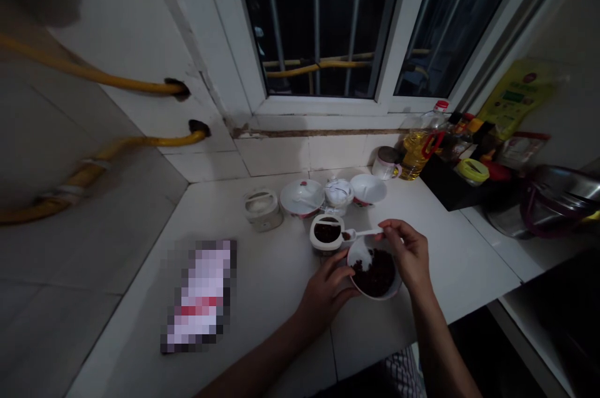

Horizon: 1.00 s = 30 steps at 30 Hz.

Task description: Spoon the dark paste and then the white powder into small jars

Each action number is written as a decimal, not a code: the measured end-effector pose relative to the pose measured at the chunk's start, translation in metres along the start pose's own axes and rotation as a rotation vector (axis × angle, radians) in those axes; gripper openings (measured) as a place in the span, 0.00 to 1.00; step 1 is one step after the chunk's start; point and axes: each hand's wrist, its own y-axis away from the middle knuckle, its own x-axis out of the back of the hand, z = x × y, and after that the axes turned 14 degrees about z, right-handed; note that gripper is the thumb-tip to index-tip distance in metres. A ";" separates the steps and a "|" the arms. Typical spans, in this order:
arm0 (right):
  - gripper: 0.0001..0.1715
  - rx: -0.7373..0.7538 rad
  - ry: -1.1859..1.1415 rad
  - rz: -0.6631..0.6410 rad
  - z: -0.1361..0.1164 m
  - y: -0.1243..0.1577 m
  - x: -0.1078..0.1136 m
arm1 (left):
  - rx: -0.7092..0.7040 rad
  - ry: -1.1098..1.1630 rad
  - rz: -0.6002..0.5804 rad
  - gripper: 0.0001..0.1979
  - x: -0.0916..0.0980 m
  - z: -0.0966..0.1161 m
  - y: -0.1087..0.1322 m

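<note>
Bowl (360, 252) was clasped by left hand (327, 285), seemingly for steadiness; spoon (369, 232) pinched level by right hand (411, 254), likely against spilling.

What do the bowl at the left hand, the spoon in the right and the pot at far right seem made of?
Bowl: glazed ceramic or melamine, perhaps; smooth white inside.
Spoon: probably plastic; opaque white, no metallic glint.
Pot: likely polished metal; silvery reflections.

It's dim in here, the window panes (335, 17) black, soft shadow greying the white countertop (262, 285). Coarse blocks mask one brighter pixelated patch (201, 292); the outer edges blur and stretch.
</note>
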 end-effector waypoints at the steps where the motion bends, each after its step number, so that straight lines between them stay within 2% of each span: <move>1: 0.10 0.110 0.038 0.025 -0.002 0.001 -0.005 | -0.003 -0.002 -0.005 0.10 0.000 0.000 0.000; 3: 0.09 0.389 0.125 0.038 -0.006 0.002 -0.014 | -0.011 -0.011 -0.009 0.10 0.000 -0.001 0.001; 6: 0.15 0.815 0.266 -0.122 -0.006 0.003 -0.023 | -0.035 -0.019 0.031 0.11 -0.003 -0.003 0.003; 8: 0.18 0.989 0.344 -0.230 -0.004 0.004 -0.024 | -0.041 -0.026 0.058 0.11 -0.005 -0.005 0.005; 9: 0.19 1.031 0.362 -0.244 -0.003 0.004 -0.022 | -0.039 -0.030 0.062 0.11 -0.005 -0.005 0.005; 11: 0.20 1.041 0.345 -0.199 -0.002 0.003 -0.015 | -0.029 -0.029 0.048 0.11 -0.005 -0.004 0.005; 15: 0.16 0.931 0.267 -0.054 0.001 0.001 0.012 | -0.037 -0.008 0.028 0.11 -0.002 -0.001 0.002; 17: 0.15 0.888 0.288 -0.039 0.005 0.000 0.026 | -0.046 -0.007 0.031 0.11 -0.001 0.000 0.001; 20: 0.13 0.853 0.379 -0.092 0.015 0.000 0.042 | -0.059 -0.020 0.028 0.10 -0.001 0.001 0.000; 23: 0.11 0.842 0.481 -0.134 0.024 0.001 0.049 | -0.076 -0.026 0.032 0.10 0.000 0.002 0.000; 27: 0.10 0.786 0.521 -0.224 0.024 0.008 0.045 | -0.101 -0.034 0.035 0.11 -0.001 0.002 0.001; 30: 0.10 0.663 0.452 -0.293 0.021 0.016 0.037 | -0.123 -0.035 0.046 0.11 -0.002 0.001 0.003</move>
